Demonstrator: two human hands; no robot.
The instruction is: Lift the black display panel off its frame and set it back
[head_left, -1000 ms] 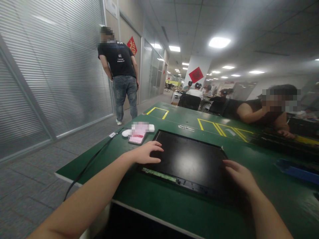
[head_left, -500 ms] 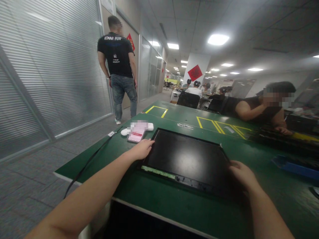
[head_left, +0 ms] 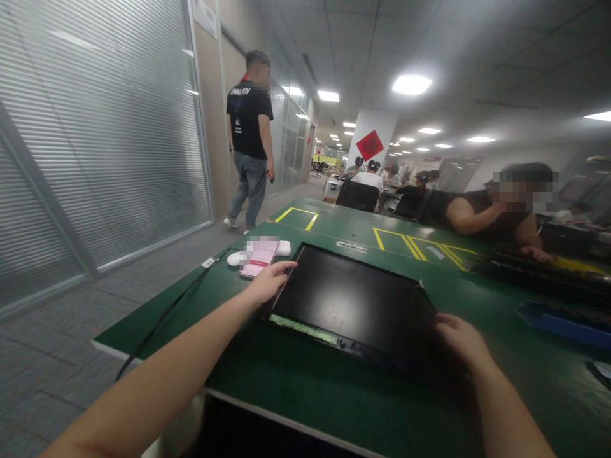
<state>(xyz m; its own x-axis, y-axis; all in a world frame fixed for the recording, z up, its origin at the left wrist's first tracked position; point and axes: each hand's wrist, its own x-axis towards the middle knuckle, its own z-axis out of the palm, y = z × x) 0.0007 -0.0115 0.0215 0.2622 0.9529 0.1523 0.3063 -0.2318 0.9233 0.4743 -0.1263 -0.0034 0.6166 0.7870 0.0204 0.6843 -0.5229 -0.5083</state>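
A black LCD panel (head_left: 351, 289) lies face up on the green table (head_left: 267, 375). Along its near edge runs a strip of green circuit board (head_left: 303, 329) and dark film. My left hand (head_left: 270, 283) is at the panel's left edge, index finger extended over the frame and the other fingers curled beside it. At the opposite edge, my right hand (head_left: 461, 337) grips the side with its fingertips. The undersides of both hands are hidden. Just beyond my left hand sits a phone (head_left: 259, 261) propped on a white stand (head_left: 282, 248).
A black cable (head_left: 160, 324) trails over the table's left edge. Yellow tape outlines (head_left: 415, 245) mark the far side. At right are a blue tray (head_left: 558, 324) and a seated person (head_left: 477, 213) leaning on the table. Another person (head_left: 251, 140) stands in the aisle.
My left hand's fingers have spread a little at the panel edge; my right hand keeps its place. The person in the aisle has walked farther off to the right. The view has shifted slightly.
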